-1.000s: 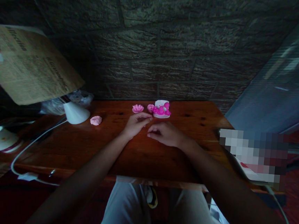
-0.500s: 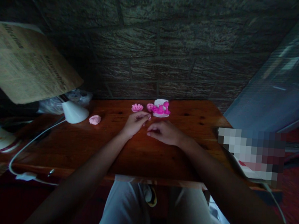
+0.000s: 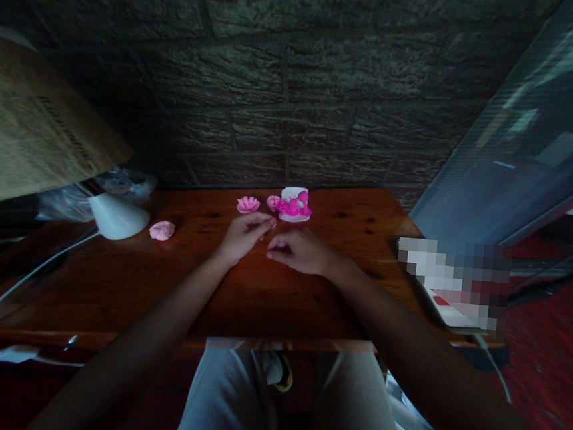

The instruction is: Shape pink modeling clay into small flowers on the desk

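Note:
My left hand (image 3: pixel 244 237) is closed in a pinch above the wooden table, with a small pink bit that looks like clay at its fingertips. Close beside it, my right hand (image 3: pixel 301 251) has its fingers curled together; whatever they may hold is hidden. Just beyond the hands lie a pink petalled flower (image 3: pixel 248 204), a rounder pink flower (image 3: pixel 273 203) and bright pink shaped pieces (image 3: pixel 294 207) on a white pad (image 3: pixel 293 193). A lump of pale pink clay (image 3: pixel 161 230) rests farther left.
A white lamp base (image 3: pixel 120 216) with a paper-covered shade (image 3: pixel 38 120) stands on the table (image 3: pixel 124 294) at left, its cord running over the front edge. A dark stone-pattern wall (image 3: pixel 258 85) rises behind. At the right edge lies a partly blurred flat device (image 3: pixel 458 317).
The view has turned slightly right, so everything sits farther left in the picture. Both hands keep nearly the same pose and place over the table.

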`<state>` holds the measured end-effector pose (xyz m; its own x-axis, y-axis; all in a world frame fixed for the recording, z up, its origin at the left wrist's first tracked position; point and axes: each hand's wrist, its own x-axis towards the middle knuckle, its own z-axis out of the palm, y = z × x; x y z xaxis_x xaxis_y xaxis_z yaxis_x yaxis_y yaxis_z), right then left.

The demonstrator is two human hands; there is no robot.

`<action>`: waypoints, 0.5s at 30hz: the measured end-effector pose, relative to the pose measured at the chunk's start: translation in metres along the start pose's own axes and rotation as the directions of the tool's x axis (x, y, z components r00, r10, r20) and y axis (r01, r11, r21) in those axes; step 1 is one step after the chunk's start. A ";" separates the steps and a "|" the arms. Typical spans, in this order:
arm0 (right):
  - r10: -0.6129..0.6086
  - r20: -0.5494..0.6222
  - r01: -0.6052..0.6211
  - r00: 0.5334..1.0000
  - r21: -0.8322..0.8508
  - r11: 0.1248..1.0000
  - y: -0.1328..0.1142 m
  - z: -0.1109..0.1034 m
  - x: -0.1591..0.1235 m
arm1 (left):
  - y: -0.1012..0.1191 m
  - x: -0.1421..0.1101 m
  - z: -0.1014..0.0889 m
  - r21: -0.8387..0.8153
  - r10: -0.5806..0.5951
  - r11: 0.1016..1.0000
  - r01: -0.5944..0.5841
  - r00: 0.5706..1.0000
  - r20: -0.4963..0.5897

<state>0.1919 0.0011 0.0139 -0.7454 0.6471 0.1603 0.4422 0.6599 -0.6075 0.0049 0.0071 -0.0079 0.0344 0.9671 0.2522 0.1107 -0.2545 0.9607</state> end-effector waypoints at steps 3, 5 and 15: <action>-0.006 -0.003 0.006 1.000 0.009 1.000 0.000 0.000 0.000 | -0.002 0.000 0.000 0.052 0.015 0.999 -0.017 0.999 0.031; -0.010 -0.009 0.010 1.000 0.013 1.000 0.001 0.001 0.001 | -0.004 0.001 0.000 0.083 0.029 0.996 -0.035 0.997 0.070; -0.032 -0.007 0.033 0.999 0.011 0.999 0.002 0.001 0.001 | -0.007 0.002 -0.002 0.057 -0.003 0.998 0.000 0.999 0.049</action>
<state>0.1914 0.0026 0.0120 -0.7560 0.6278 0.1851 0.4123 0.6764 -0.6103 0.0019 0.0105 -0.0142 0.0822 0.9664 0.2435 0.1668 -0.2542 0.9527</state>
